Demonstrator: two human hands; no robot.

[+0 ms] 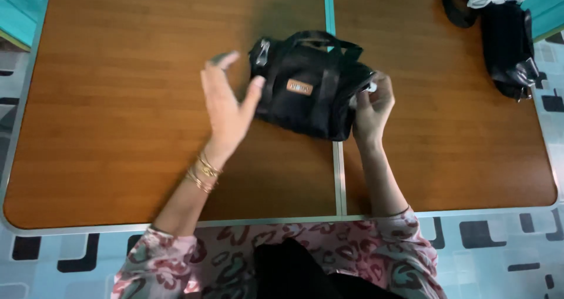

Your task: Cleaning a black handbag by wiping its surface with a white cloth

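Observation:
A small black handbag with a tan label and two handles lies on the middle of a brown wooden table. My left hand is open, palm turned toward the bag's left end, thumb touching its side. My right hand is at the bag's right end, fingers pinched on something small and white at the bag's opening. Gold bracelets circle my left wrist.
A second black bag with white paper sticking out lies at the table's far right corner. A metal seam splits the tabletop down the middle. Patterned floor surrounds the table, and turquoise cushions line the far edge.

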